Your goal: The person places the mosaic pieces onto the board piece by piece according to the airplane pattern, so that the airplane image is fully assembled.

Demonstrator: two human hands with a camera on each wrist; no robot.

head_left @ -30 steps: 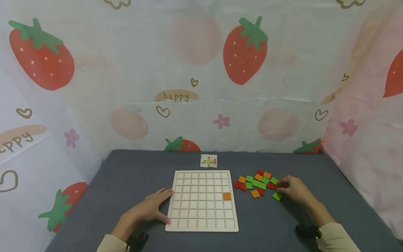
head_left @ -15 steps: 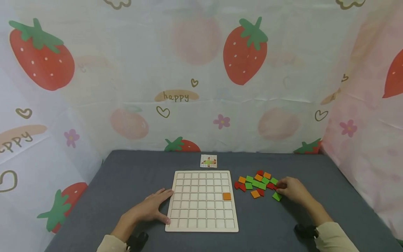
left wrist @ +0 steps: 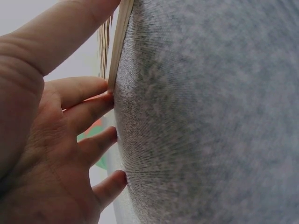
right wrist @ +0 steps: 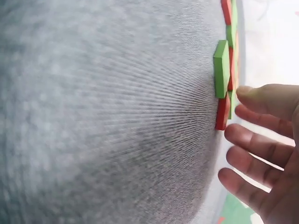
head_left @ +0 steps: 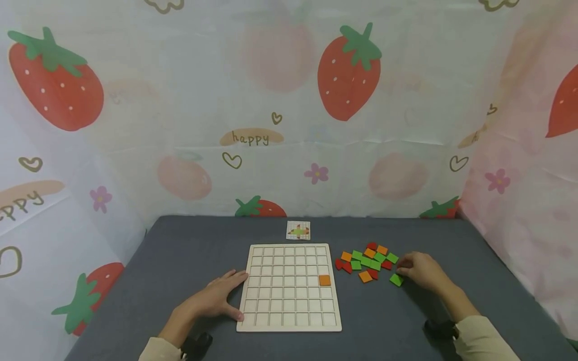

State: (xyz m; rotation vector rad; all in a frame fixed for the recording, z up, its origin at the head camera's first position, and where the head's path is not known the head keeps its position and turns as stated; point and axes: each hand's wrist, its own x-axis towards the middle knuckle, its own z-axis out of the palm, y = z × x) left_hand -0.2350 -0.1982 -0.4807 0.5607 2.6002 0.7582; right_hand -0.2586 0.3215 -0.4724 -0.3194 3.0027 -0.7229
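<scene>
My left hand (head_left: 214,297) rests against the left edge of a pale wooden grid board (head_left: 289,321), thumb and fingers spread. In the left wrist view, that hand's thumb and forefinger lie at the edge of the board (left wrist: 120,37). An orange square tile (head_left: 324,280) sits in a cell near the board's right side. My right hand (head_left: 424,271) hovers low at the right end of the loose tiles, fingers loosely bent. In the right wrist view, a red tile (right wrist: 223,113) lies by its fingertips, beside a green tile (right wrist: 221,70); whether they touch is unclear.
Several loose green, orange and red tiles (head_left: 371,263) lie right of the board. One green tile (head_left: 396,280) lies nearer me. A small pattern card (head_left: 298,230) lies beyond the board on the grey cloth (head_left: 203,245). A printed curtain (head_left: 271,175) stands behind.
The red tile end beside my right fingertips no longer shows in the head view. My right hand has barely moved, and my left hand keeps its place. The head view has shifted slightly.
</scene>
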